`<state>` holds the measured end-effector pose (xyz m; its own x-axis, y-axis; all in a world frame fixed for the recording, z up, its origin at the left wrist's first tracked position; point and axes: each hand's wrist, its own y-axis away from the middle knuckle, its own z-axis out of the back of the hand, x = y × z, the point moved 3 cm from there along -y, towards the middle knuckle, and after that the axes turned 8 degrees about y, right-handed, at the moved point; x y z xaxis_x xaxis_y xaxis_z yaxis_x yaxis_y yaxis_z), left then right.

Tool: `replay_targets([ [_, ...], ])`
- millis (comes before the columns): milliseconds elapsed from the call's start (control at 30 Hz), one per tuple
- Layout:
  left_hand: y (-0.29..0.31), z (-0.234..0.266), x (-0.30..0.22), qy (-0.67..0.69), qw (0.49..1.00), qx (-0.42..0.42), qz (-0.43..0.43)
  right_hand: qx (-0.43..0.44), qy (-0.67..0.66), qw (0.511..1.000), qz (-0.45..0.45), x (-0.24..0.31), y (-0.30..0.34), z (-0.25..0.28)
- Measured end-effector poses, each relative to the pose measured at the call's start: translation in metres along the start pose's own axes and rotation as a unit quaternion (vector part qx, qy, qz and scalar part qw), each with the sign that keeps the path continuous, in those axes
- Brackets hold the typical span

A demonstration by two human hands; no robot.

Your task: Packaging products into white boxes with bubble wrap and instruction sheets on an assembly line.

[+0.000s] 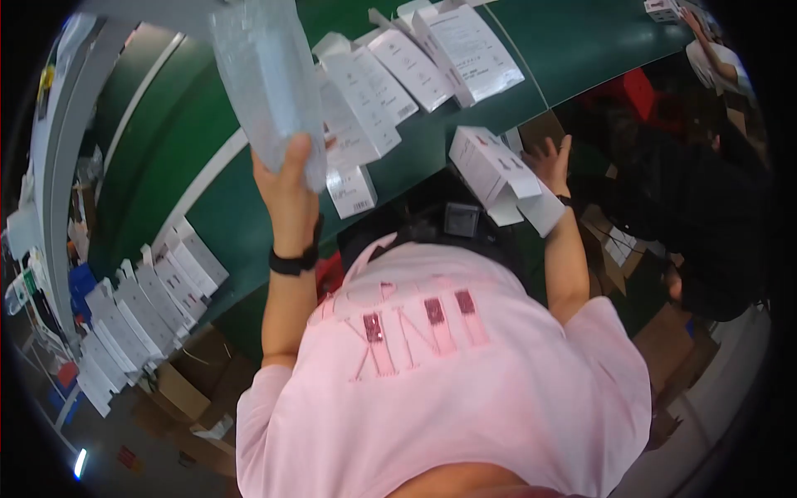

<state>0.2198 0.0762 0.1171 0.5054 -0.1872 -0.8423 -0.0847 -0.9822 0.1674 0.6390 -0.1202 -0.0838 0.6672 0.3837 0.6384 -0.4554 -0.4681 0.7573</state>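
My left hand [286, 178] is raised over the green work surface, closed around a clear plastic pouch [266, 75] with a pale, elongated item inside. The pouch stands up from my grip, and what it contains is blurred by the plastic. My right hand [550, 166] has its fingers spread beside a tilted white box [491, 166] with printed pictures. Loose flaps hang open at the near end of that box, one lying across my wrist. Whether the right palm also supports the box I cannot tell. Below the pouch sits another small white box [352, 192].
A row of white boxes with open flaps [407, 66] lies across the green table [573, 41]. More boxes [149, 307] line its left edge. Brown cartons [178, 390] stand below. At the right, a person in dark clothes [697, 216] is close by; another person's hand [691, 21] touches a box.
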Motion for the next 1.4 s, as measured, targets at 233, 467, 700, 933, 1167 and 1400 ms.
replay_targets([
  [233, 0.047, 0.006, 0.02, 0.019, 0.982, 0.092, 0.165, 0.224, 0.096, 0.965, -0.099, -0.018, 0.078, -0.047],
  [467, 0.068, 0.0, 0.009, -0.105, 0.976, 0.183, 0.054, 0.267, 0.245, 0.899, -0.247, -0.037, 0.078, -0.012],
  [700, 0.071, -0.005, -0.026, -0.085, 0.966, 0.225, -0.099, 0.284, 0.292, 0.877, -0.253, 0.012, 0.113, -0.025],
  [933, 0.075, 0.009, -0.036, -0.02, 0.982, 0.184, -0.049, 0.379, 0.185, 0.901, -0.101, 0.084, 0.152, -0.072],
  [1167, 0.086, 0.022, -0.04, 0.04, 0.991, 0.125, 0.025, 0.371, 0.196, 0.907, -0.038, 0.099, 0.18, -0.15],
  [1400, 0.092, 0.041, -0.052, 0.038, 0.992, 0.121, -0.023, 0.301, 0.145, 0.93, -0.154, 0.088, 0.164, -0.219],
])
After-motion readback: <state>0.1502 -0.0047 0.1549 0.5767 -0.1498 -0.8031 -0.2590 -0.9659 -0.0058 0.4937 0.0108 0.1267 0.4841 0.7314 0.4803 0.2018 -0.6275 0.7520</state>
